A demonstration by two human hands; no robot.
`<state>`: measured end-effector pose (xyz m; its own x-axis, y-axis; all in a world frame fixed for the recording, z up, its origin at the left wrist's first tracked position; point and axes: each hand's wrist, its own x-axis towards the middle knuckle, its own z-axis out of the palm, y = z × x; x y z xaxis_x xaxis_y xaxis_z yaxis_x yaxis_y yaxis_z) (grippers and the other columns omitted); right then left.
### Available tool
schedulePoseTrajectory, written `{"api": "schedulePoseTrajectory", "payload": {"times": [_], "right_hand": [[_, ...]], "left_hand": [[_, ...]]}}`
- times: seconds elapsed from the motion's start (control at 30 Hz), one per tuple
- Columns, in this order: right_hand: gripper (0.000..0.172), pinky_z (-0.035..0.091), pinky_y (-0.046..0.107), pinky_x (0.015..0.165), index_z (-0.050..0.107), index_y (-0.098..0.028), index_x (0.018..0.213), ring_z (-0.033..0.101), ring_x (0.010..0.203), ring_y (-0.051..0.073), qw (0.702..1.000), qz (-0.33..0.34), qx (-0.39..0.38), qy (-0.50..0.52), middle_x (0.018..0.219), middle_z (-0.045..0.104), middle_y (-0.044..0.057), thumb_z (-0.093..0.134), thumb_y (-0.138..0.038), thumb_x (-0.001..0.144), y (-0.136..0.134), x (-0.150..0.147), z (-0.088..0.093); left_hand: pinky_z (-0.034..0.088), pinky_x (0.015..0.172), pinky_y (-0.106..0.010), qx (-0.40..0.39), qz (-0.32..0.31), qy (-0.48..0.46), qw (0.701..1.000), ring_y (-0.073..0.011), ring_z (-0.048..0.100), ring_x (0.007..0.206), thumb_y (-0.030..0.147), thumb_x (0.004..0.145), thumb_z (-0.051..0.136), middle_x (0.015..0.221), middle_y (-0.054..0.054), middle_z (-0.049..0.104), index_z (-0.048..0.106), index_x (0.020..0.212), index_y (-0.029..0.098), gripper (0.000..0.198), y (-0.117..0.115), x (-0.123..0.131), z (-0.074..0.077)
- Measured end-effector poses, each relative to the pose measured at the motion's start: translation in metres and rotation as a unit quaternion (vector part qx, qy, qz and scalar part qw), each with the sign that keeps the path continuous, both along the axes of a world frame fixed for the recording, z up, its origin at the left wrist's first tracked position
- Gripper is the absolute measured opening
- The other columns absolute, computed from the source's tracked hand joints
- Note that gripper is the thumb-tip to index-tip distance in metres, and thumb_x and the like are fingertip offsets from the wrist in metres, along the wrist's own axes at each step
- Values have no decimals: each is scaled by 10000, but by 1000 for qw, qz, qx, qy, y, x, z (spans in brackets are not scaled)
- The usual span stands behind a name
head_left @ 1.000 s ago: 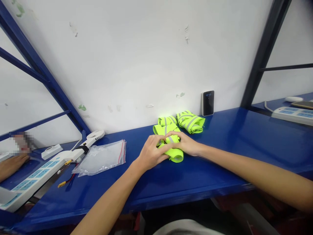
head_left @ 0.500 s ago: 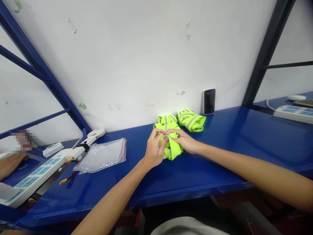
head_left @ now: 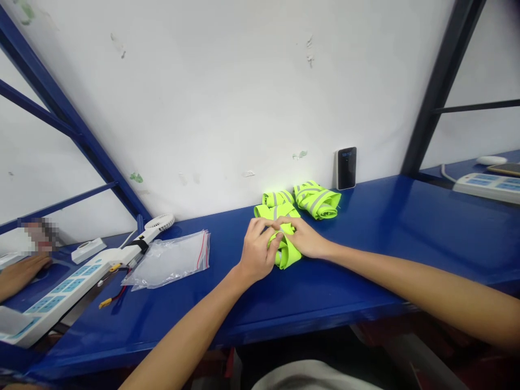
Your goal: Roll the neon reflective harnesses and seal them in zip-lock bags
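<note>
A folded neon-yellow reflective vest [head_left: 286, 253] lies on the blue shelf [head_left: 365, 254] in front of me. My left hand [head_left: 257, 251] curls round its left side, fingers closed on the fabric. My right hand [head_left: 305, 239] presses and grips it from the right. Just behind it lie two more rolled yellow vests with grey stripes, one [head_left: 278, 199] at the wall and one [head_left: 317, 200] to the right.
A stack of clear zip bags [head_left: 170, 261] lies to the left, beside a small white fan [head_left: 157, 223] and a white power strip [head_left: 60, 290]. A dark phone-like device [head_left: 346, 168] leans on the wall. Another person's hand [head_left: 18, 271] rests far left. Another power strip [head_left: 487, 187] sits far right.
My hands have squeezed the vest into a tighter bundle; its free end, which stuck out toward me a second ago, now sits folded in under my fingers.
</note>
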<state>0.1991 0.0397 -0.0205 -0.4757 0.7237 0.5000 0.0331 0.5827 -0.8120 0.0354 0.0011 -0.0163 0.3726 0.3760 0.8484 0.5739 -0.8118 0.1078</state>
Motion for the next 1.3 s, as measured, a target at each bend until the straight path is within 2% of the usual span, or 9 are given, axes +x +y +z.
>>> {"api": "schedulePoseTrajectory", "payload": {"times": [0.17, 0.33, 0.47, 0.6, 0.73, 0.83, 0.97, 1.1, 1.3], "right_hand": [[236, 448, 264, 620, 620, -184, 887, 557, 713, 170, 996, -79, -44, -5, 811, 617, 8, 628, -401, 796, -2, 0, 1], [255, 444, 286, 693, 613, -185, 861, 557, 773, 189, 997, -75, 18, -14, 795, 613, 19, 534, -427, 882, -6, 2, 4], [427, 430, 306, 736, 592, -173, 809, 538, 752, 182, 998, -52, 42, -4, 773, 584, 28, 355, -491, 968, -6, 3, 1], [413, 435, 312, 768, 594, -181, 890, 561, 822, 208, 998, -41, 46, -13, 838, 610, 25, 572, -589, 832, -7, 4, -1], [583, 438, 309, 780, 548, -195, 965, 551, 867, 220, 996, -50, 55, -56, 906, 598, 8, 845, -483, 554, -15, 2, 1], [522, 433, 297, 753, 519, -194, 978, 538, 843, 203, 993, -57, 52, -86, 900, 583, 4, 820, -412, 611, -20, -1, 2], [449, 439, 290, 729, 509, -195, 989, 531, 818, 189, 994, -35, 31, -104, 902, 569, 1, 776, -382, 680, -19, 0, 1], [462, 446, 337, 845, 518, -184, 1073, 558, 935, 220, 993, -20, 37, -107, 1028, 591, 38, 756, -349, 712, -14, 3, 0], [594, 413, 414, 976, 468, -198, 1280, 547, 1122, 268, 991, -3, 70, -111, 1230, 578, 94, 729, -311, 758, -13, 4, 1]], "left_hand": [[387, 718, -347, 88, 22, 28, 995, -173, 473, 676, 237, 953, 429, 665, -23, 537, 493, 733, 191, 234, 6, -6, -2], [343, 646, -307, 18, 59, 15, 998, -150, 419, 580, 241, 980, 376, 577, 18, 440, 403, 659, 207, 324, 7, -4, -2], [317, 614, -301, -51, 84, -10, 995, -147, 402, 555, 279, 992, 356, 569, 23, 416, 377, 637, 211, 362, 5, -1, 0], [328, 626, -306, -65, 68, 0, 996, -148, 417, 559, 277, 991, 348, 571, 19, 431, 400, 642, 210, 359, 6, -2, -1], [349, 653, -313, -40, 43, 11, 998, -151, 425, 569, 261, 988, 334, 569, 16, 434, 429, 650, 208, 355, 12, -8, -3], [351, 670, -325, -36, 54, 33, 997, -165, 434, 615, 265, 985, 348, 594, 3, 465, 466, 665, 202, 346, 15, -13, -3], [363, 797, -369, -21, 80, 24, 996, -220, 472, 891, 317, 973, 404, 829, -68, 574, 546, 739, 188, 302, 13, -14, -3], [367, 699, -327, -69, 74, -7, 995, -181, 433, 744, 323, 989, 367, 728, -27, 478, 500, 713, 186, 335, 12, -9, -7], [420, 751, -309, -104, 35, -1, 994, -175, 510, 835, 332, 979, 378, 907, -53, 511, 511, 908, 182, 213, 14, -13, -8]]}}
